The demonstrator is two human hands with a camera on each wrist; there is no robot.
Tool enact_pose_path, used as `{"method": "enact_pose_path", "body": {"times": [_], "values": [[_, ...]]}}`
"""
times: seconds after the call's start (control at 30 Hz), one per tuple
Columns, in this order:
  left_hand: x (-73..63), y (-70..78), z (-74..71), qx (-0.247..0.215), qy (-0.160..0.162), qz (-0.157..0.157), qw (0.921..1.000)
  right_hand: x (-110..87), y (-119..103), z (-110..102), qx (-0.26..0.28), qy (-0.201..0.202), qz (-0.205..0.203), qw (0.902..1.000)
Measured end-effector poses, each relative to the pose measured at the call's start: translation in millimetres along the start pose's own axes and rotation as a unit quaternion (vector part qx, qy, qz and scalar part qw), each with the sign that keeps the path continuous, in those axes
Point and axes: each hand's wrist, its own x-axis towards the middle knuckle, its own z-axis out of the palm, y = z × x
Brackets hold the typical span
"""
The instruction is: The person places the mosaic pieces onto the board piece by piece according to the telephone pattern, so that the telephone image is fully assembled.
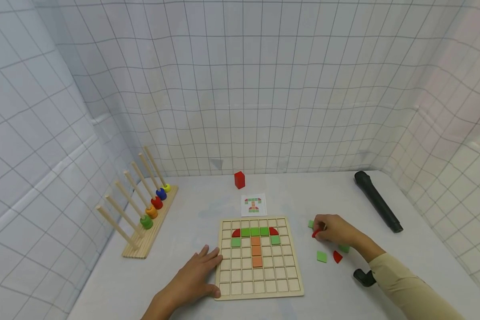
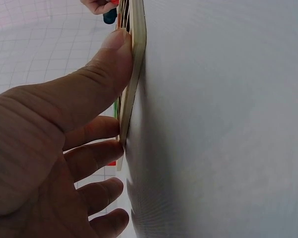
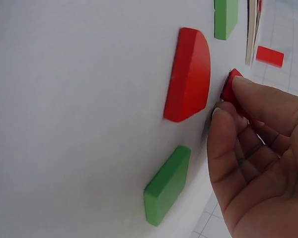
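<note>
My left hand point(image 1: 194, 278) rests against the left edge of a wooden grid board point(image 1: 236, 263), its thumb and fingertips touching the rim. Red quarter-circle tiles, green square tiles and orange square tiles sit in the board's cells, forming a T shape. To the right of the board, my right hand point(image 1: 336, 230) pinches a red tile point(image 3: 230, 88) between thumb and index finger, just at the table surface. Around that hand lie a red quarter-circle tile point(image 1: 338, 257), a light green tile point(image 1: 322, 257) and a darker green tile point(image 1: 344, 248). Another green tile point(image 1: 311, 224) is partly hidden.
Behind the board are a pattern card point(image 1: 254, 205) and a red block point(image 1: 239, 180). A wooden peg stand point(image 1: 150, 244) with coloured rings stands at left. A black microphone-like object point(image 1: 378, 202) lies at right. A black bent object point(image 1: 364, 278) is beside the right sleeve.
</note>
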Motion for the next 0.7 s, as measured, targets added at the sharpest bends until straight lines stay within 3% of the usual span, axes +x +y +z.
{"method": "enact_pose_path", "body": {"times": [0.37, 0.7], "values": [[0.4, 0.5, 0.4, -0.001, -0.003, -0.007, 1.0, -4.8, 4.9, -3.9, 0.031, 0.008, -0.01, 0.9994], [0.5, 0.5, 0.3, -0.004, -0.001, -0.006, 1.0, -8.5, 4.3, -9.7, 0.125, 0.033, 0.01, 0.9916]]}}
